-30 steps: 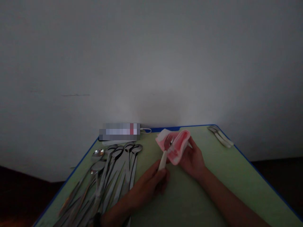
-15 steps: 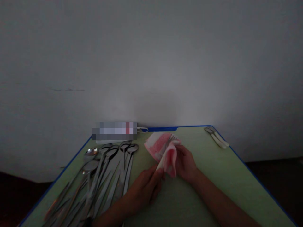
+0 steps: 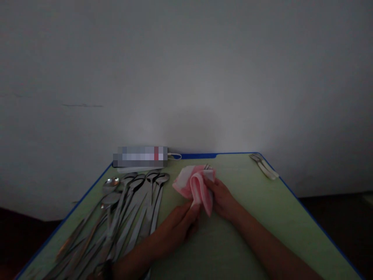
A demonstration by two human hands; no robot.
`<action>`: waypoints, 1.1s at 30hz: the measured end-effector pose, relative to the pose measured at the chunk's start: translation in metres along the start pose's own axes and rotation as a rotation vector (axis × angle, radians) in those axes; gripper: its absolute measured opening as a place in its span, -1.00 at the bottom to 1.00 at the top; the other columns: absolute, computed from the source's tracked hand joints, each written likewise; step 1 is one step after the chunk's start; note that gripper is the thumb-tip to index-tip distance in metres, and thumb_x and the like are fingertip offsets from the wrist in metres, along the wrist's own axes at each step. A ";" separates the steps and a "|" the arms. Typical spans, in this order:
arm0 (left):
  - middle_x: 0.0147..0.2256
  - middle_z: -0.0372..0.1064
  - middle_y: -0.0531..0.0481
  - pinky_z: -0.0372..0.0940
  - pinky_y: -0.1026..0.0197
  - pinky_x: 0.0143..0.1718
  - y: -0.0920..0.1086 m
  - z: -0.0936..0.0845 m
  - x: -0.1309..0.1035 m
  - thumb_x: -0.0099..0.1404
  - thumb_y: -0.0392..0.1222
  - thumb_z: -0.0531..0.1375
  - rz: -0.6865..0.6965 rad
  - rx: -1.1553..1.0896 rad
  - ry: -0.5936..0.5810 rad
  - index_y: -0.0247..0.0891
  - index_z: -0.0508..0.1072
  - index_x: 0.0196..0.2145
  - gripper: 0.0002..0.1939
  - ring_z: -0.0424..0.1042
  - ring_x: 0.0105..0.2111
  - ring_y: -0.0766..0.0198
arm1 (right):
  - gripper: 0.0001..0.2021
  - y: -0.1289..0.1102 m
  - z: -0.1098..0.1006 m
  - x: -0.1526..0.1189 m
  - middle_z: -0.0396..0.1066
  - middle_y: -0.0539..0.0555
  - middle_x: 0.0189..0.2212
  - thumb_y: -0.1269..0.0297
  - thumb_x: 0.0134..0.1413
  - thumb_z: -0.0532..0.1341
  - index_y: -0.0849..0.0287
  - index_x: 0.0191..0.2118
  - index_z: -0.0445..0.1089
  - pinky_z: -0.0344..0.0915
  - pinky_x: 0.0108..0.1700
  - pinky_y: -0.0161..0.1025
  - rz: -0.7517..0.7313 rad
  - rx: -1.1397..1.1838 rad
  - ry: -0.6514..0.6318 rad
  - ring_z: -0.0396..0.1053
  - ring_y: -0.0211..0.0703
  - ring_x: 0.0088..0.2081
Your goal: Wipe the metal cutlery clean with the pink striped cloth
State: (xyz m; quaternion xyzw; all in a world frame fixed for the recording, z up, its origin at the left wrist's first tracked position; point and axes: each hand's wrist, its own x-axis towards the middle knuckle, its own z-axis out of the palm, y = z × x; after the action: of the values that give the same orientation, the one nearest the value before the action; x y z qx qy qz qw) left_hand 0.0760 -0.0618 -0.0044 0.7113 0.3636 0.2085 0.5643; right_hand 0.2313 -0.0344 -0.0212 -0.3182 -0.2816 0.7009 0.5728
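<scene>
My left hand (image 3: 181,223) is closed around the pale handle of a fork (image 3: 208,167), whose tines poke out past the far edge of a cloth. That pink and white cloth (image 3: 185,182) is bunched over the fork's middle, one fold hanging down toward me. My right hand (image 3: 223,198) pinches the cloth around the fork from the right side; its fingertips are partly hidden behind the fabric. Both hands are over the middle of the table. Nearest to my left forearm lies a spread of metal spoons (image 3: 136,184) and other long cutlery.
Two forks with white handles (image 3: 265,169) lie near the table's far right corner. A blurred-out device (image 3: 141,156) with a white cable (image 3: 175,156) stands at the back left against the wall (image 3: 192,77). A blue edge runs round the pale green table (image 3: 279,221).
The cloth has shifted along the fork toward my left hand, with my right hand following left. Less of the handle and tines shows now. The view has tilted slightly.
</scene>
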 end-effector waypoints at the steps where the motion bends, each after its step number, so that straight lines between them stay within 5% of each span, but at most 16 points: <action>1: -0.59 0.12 0.13 0.10 0.32 -0.44 0.000 0.000 -0.001 0.35 0.02 -0.20 0.004 -0.018 -0.013 -0.26 0.18 -0.52 -0.58 0.13 -0.56 0.38 | -0.77 0.000 0.000 0.000 0.44 0.00 -0.52 0.19 -0.12 0.26 0.25 -0.35 0.41 0.25 -0.37 -0.33 -0.004 -0.025 0.002 0.33 -0.29 -0.49; 9: -0.53 0.20 0.11 0.10 0.32 -0.36 0.007 -0.001 -0.005 0.32 -0.06 -0.08 0.031 0.194 -0.024 -0.25 0.24 -0.47 -0.71 0.20 -0.49 0.34 | -0.82 0.001 -0.003 0.002 0.46 0.01 -0.47 0.30 -0.19 0.28 0.24 -0.37 0.41 0.26 -0.39 -0.35 -0.078 -0.107 0.113 0.35 -0.29 -0.48; 19: -0.46 0.26 0.07 0.10 0.31 -0.35 0.011 -0.001 -0.007 0.31 -0.07 -0.06 0.084 0.226 -0.033 -0.24 0.29 -0.41 -0.74 0.22 -0.45 0.31 | -0.68 -0.001 0.001 0.001 0.37 -0.02 -0.64 0.03 -0.09 0.20 0.26 -0.49 0.39 0.17 -0.51 -0.38 -0.080 -0.135 0.248 0.25 -0.32 -0.58; 26: -0.56 0.15 0.13 0.09 0.32 -0.42 0.008 0.001 -0.003 0.35 -0.02 -0.15 0.019 0.098 -0.013 -0.25 0.21 -0.46 -0.66 0.15 -0.55 0.36 | -0.90 -0.007 0.001 0.001 0.42 0.01 -0.58 0.42 -0.19 0.13 0.28 -0.46 0.38 0.29 -0.36 -0.31 0.117 0.216 0.140 0.33 -0.26 -0.53; 33: -0.59 0.13 0.15 0.10 0.33 -0.47 0.006 0.001 -0.001 0.35 0.00 -0.16 0.003 0.004 -0.008 -0.25 0.22 -0.38 -0.67 0.13 -0.57 0.38 | -0.85 -0.009 -0.002 0.000 0.36 0.02 -0.68 0.46 -0.30 0.04 0.27 -0.54 0.35 0.33 -0.30 -0.21 0.187 0.261 0.089 0.37 -0.15 -0.50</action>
State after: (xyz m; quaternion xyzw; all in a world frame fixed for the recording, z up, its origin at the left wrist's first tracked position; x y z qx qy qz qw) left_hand 0.0774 -0.0636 0.0013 0.7138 0.3607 0.2055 0.5640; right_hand 0.2390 -0.0326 -0.0154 -0.2970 -0.1317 0.7670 0.5533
